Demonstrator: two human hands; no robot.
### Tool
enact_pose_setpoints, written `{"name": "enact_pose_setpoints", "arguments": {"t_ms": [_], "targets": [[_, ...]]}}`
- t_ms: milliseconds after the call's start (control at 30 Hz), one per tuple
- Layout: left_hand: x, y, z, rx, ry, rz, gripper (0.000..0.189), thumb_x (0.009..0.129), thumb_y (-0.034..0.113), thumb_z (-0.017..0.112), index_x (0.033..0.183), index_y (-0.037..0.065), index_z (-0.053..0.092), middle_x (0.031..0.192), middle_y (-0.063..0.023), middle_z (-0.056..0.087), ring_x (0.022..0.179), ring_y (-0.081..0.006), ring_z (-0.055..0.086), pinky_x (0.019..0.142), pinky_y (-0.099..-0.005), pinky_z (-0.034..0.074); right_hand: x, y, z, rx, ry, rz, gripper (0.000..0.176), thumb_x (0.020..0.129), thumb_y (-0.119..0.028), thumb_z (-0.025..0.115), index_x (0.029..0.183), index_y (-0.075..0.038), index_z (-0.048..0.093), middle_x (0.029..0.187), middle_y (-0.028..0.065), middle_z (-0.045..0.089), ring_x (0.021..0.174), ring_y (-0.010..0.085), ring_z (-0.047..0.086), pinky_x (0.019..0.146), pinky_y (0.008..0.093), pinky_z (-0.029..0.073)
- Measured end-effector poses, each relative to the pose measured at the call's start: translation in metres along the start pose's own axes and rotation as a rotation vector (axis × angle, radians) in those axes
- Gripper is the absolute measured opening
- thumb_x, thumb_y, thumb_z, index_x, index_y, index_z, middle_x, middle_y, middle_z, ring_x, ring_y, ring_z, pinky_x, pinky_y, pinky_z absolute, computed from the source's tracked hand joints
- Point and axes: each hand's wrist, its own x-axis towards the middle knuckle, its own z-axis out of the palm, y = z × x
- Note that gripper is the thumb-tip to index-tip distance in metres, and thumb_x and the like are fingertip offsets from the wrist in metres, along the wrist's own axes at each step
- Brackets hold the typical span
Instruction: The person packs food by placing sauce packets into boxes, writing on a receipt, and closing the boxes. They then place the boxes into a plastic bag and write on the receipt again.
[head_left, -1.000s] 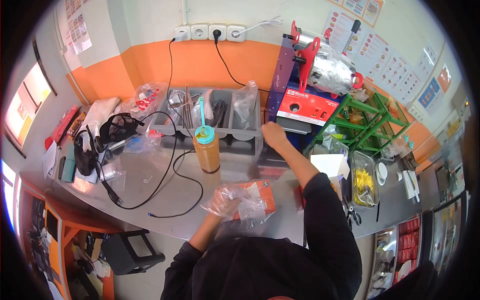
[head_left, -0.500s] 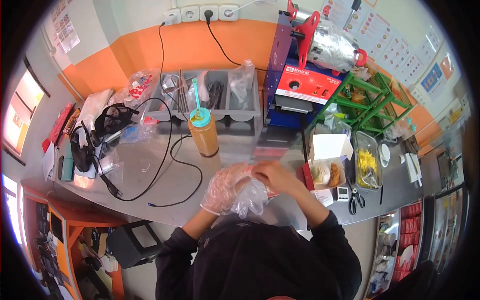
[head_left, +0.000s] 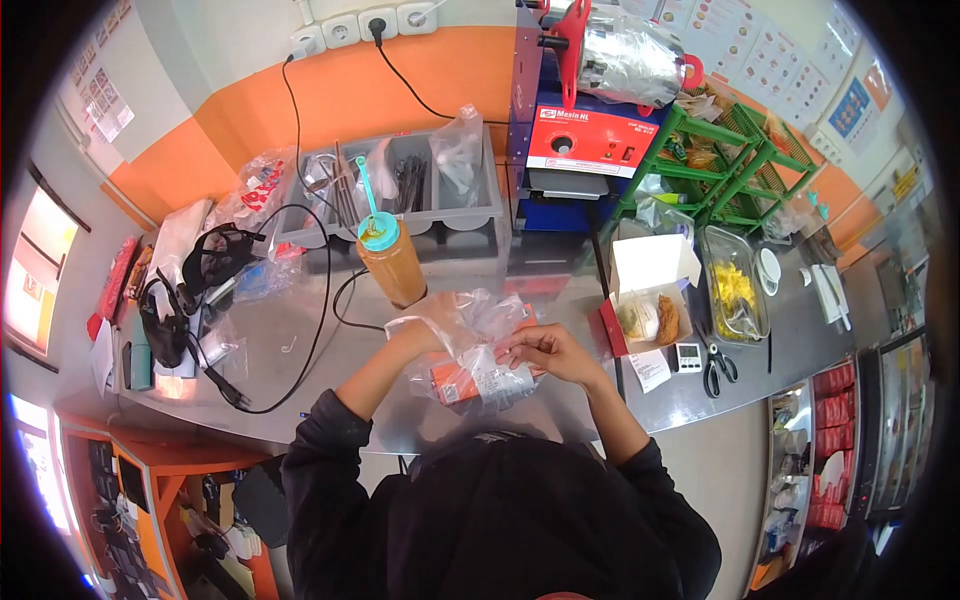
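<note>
A clear plastic bag [head_left: 490,318] lies crumpled in front of me, with an orange and white box [head_left: 455,385] showing through it. My left hand [head_left: 432,328] reaches in from the left and is covered by the clear plastic, so its fingers are hard to make out. On the bag's right side, my right hand [head_left: 548,352] pinches the plastic between thumb and fingers. Just behind the bag stands a bottle of orange-brown sauce [head_left: 393,270] with a turquoise lid and spout.
An open carton with food [head_left: 645,318], a timer [head_left: 688,357], scissors [head_left: 717,370] and a glass dish of yellow pieces [head_left: 735,290] are to the right. Behind are a grey utensil tray [head_left: 470,215] and a red-blue machine [head_left: 590,145]. A black cable [head_left: 325,290] loops at left.
The orange box now shows inside the plastic. My left hand's plastic cover has spread out over the box, and my right hand has moved slightly to the bag's right side. The camera view has shifted.
</note>
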Motion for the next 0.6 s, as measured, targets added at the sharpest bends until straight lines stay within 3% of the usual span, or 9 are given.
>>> {"name": "enact_pose_setpoints", "arguments": {"t_ms": [167, 200, 367, 500, 600], "targets": [[0.006, 0.003, -0.001, -0.032, -0.046, -0.064, 0.092, 0.061, 0.054, 0.081, 0.137, 0.013, 0.047, 0.098, -0.0183, 0.069, 0.091, -0.0337, 0.067, 0.079, -0.0389, 0.052, 0.006, -0.017, 0.011, -0.068, 0.045, 0.237, 0.013, 0.092, 0.001, 0.058, 0.102, 0.002, 0.066, 0.092, 0.0094, 0.07, 0.084, 0.014, 0.069, 0.065, 0.0248, 0.055], [0.006, 0.006, -0.001, -0.02, -0.046, -0.087, 0.095, 0.061, 0.054, 0.08, 0.139, 0.013, 0.044, 0.1, -0.0183, 0.069, 0.092, -0.0336, 0.067, 0.08, -0.0394, 0.052, 0.008, -0.016, 0.014, -0.049, 0.045, 0.182, 0.012, 0.091, 0.001, 0.059, 0.1, 0.002, 0.067, 0.089, 0.0093, 0.071, 0.081, 0.0137, 0.069, 0.065, 0.025, 0.055], [0.004, 0.014, 0.008, 0.067, -0.062, -0.135, 0.072, 0.066, 0.048, 0.078, 0.122, 0.006, 0.057, 0.099, -0.0222, 0.067, 0.092, -0.0356, 0.066, 0.079, -0.0413, 0.052, 0.01, 0.012, 0.02, -0.057, 0.032, -0.013, 0.007, 0.088, 0.001, 0.063, 0.093, 0.003, 0.067, 0.081, 0.0079, 0.07, 0.073, 0.0121, 0.068, 0.063, 0.025, 0.055], [0.0, 0.014, 0.024, 0.086, 0.033, -0.097, 0.053, 0.07, 0.038, 0.072, 0.098, -0.006, 0.063, 0.092, -0.0278, 0.066, 0.087, -0.0392, 0.067, 0.075, -0.0415, 0.055, 0.006, 0.011, 0.021, -0.155, 0.021, -0.009, 0.008, 0.088, 0.002, 0.063, 0.094, 0.003, 0.067, 0.079, 0.0068, 0.068, 0.069, 0.0108, 0.065, 0.064, 0.025, 0.053], [0.002, 0.004, 0.042, 0.045, 0.098, -0.026, 0.046, 0.07, 0.036, 0.071, 0.091, -0.005, 0.064, 0.089, -0.0265, 0.066, 0.086, -0.0386, 0.067, 0.073, -0.0403, 0.055, 0.005, 0.004, 0.024, -0.254, 0.026, -0.001, 0.007, 0.087, 0.002, 0.063, 0.093, 0.004, 0.067, 0.078, 0.007, 0.068, 0.07, 0.0114, 0.066, 0.065, 0.0253, 0.054]]}}
